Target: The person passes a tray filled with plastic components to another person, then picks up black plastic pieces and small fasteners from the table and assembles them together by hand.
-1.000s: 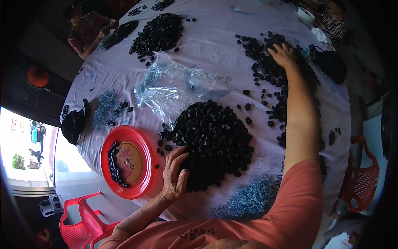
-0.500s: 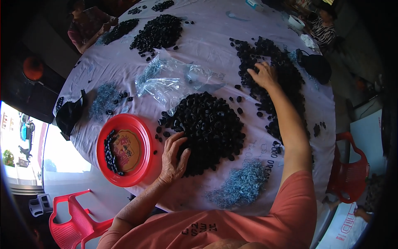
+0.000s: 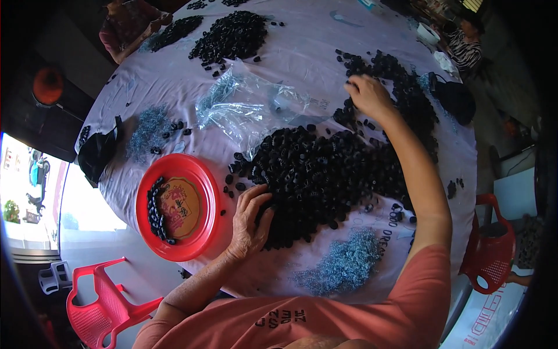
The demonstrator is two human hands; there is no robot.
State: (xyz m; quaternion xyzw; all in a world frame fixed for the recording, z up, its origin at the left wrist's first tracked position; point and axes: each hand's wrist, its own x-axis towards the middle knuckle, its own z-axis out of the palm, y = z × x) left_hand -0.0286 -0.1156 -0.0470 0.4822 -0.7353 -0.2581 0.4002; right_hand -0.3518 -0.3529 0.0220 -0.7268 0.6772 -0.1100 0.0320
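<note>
A large heap of small black ribbed plastic pieces lies on the cloth-covered table before me. My left hand rests at its left edge, fingers curved and thumb apart, touching the pieces without gripping any. Farther off to the right, my right hand has its fingers bent down at the near-left side of a second black pile. Its fingertips are partly hidden, and what lies under them cannot be made out. Black pieces now link the two piles beneath my right forearm. Close to my left forearm stands a red round tray holding a curved row of black pieces.
Tiny clear-blue parts lie heaped near me, with more at left. A clear plastic bag sits beyond the heap. Other black piles lie farther back. Two people sit across the table. Red plastic chairs stand beside it.
Black pieces from the right pile have shifted left and nearer, joining the middle heap. My right hand has moved slightly left and away, its fingers more bent. My left hand stays at the heap's edge.
</note>
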